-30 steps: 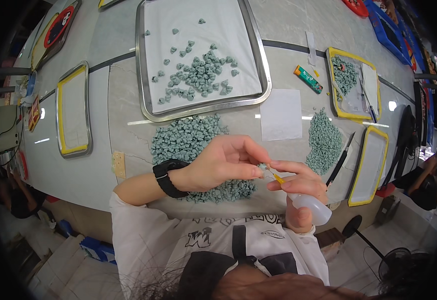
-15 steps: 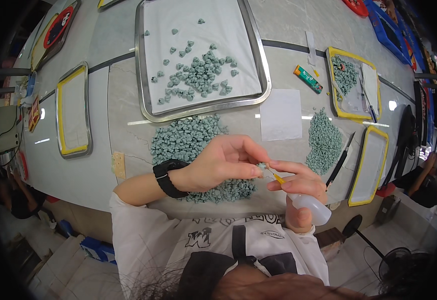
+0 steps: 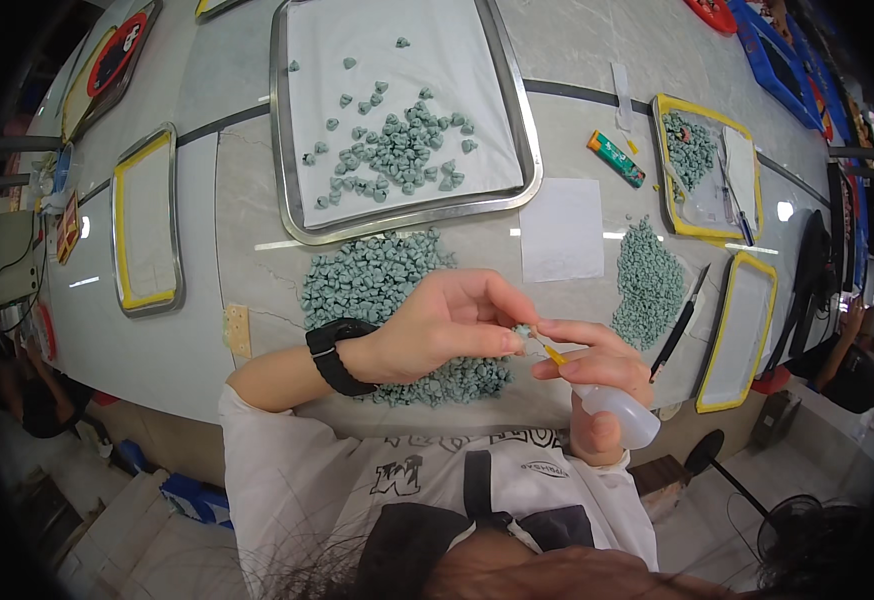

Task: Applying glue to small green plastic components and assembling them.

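Observation:
My left hand [image 3: 452, 325], with a black watch [image 3: 338, 355] on its wrist, pinches one small grey-green piece [image 3: 524, 331] at its fingertips. My right hand [image 3: 592, 375] grips a small white squeeze bottle [image 3: 619, 413] whose orange nozzle [image 3: 553, 354] points at that piece. Both hands hover over a pile of the same grey-green pieces [image 3: 382, 285] on the pale stone table [image 3: 247, 180].
A large steel tray [image 3: 287, 190] lined with white holds several more pieces. A white paper sheet [image 3: 561, 230], a second pile [image 3: 647, 283], a black tool [image 3: 679, 322], yellow-rimmed trays [image 3: 145, 232] [image 3: 739, 330] [image 3: 705, 165] and a green-orange tube [image 3: 615, 158] lie around.

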### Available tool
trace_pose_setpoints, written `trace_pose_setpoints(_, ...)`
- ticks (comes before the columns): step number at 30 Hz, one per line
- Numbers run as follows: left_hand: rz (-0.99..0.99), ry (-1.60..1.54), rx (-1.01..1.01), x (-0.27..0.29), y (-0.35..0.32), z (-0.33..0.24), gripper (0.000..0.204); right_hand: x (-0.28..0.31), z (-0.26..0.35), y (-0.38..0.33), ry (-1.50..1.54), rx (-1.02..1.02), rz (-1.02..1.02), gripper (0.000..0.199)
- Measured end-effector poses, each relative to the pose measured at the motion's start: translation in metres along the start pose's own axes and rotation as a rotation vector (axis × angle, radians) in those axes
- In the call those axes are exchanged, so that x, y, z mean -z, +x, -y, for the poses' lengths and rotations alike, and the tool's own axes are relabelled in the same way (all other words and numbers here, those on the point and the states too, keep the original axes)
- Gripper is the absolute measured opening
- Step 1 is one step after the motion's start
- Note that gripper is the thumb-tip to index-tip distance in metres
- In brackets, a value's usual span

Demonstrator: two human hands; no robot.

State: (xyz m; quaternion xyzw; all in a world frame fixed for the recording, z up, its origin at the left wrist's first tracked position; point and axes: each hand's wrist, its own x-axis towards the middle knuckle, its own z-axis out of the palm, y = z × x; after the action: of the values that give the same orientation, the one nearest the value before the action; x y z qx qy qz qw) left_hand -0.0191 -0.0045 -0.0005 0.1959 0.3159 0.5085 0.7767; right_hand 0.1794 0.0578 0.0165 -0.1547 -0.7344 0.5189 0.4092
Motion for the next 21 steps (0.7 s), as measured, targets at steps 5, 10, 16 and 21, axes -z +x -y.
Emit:
trace_pose_setpoints(5, -0.005, 0.0, 0.007, 0.0, 0.0, 0.0, 0.022, 0.0, 0.0, 0.0, -0.008, -0.002, -0.006, 0.046)
trace_pose_setpoints(10, -0.008, -0.017, 0.01, 0.0, 0.0, 0.0, 0.021, -0.006, 0.002, -0.008, 0.078, -0.035, -0.054, 0.045)
trace_pose_setpoints(16, 0.011, -0.158, 0.056, 0.0, -0.001, 0.002, 0.021, -0.011, -0.01, -0.007, -0.042, 0.119, -0.109, 0.045)
trace_pose_setpoints(21, 0.038, -0.221, 0.085, 0.002, -0.001, 0.003, 0.021, -0.01, -0.012, -0.008, -0.11, 0.196, -0.107, 0.045)
